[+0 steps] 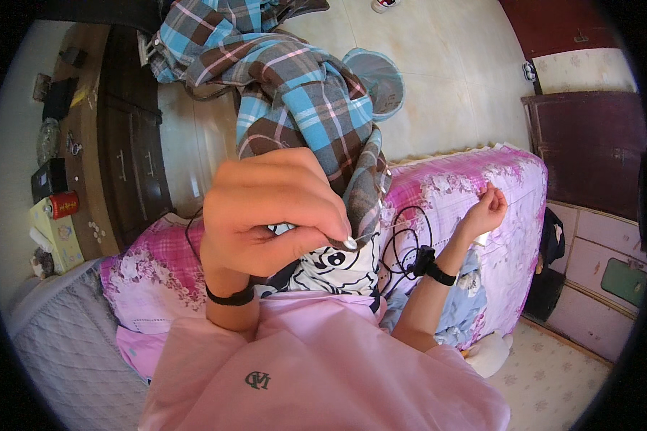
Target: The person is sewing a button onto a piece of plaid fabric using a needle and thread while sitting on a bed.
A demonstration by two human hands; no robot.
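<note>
A plaid shirt point(305, 93) in blue, grey and brown runs from the far left down to my lap, with several small pale buttons along one edge. Its near end lies at the fingertips of my left hand point(273, 205), which is closed in a pinch on the cloth. At the thumb tip shows a small shiny white spot that looks like a button point(350, 243). From there a thin thread point(417, 223) stretches taut to the right. My right hand point(487, 208), raised over the bed, pinches its other end; a needle, if any, is too small to see.
Pink flowered bedding point(446, 172) lies around me, with a looped black cable point(410, 244) on my right. A blue mesh bin point(388, 100) stands on the tiled floor. Left is a dark cabinet point(126, 144) with small items on top; right, a dark red cupboard point(586, 151).
</note>
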